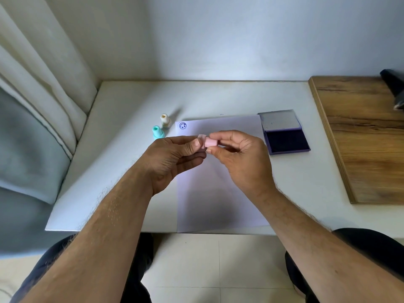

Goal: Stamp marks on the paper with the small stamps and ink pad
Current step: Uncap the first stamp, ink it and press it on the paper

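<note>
**Pink stamp between both hands, one mark on the sheet**

I have the pink stamp held in the air over the upper part of the paper. My right hand has its fingers closed around the pink body, and my left hand pinches the paler end piece, which looks like a cap, though I cannot tell whether it is seated or partly off. Both sets of fingers are narrow and holding the same small item.

Risks, as I judge them: if that end piece is a cap and I pull it sharply, it may slip from my left fingers and drop onto the paper. If the stamp face carries ink, a fingertip brushing it could smudge the sheet. I cannot see the face from here.

The ink pad lies open on the table just beside the paper's upper right corner, lid tipped back, the dark pad exposed in its purple case. An open pad so close to my right wrist is easy to brush.

One blue circular mark sits in the paper's top left corner. The mint stamp and the cream stamp stand upright just left of that corner, close enough to tip if my left forearm swings outward.
</note>
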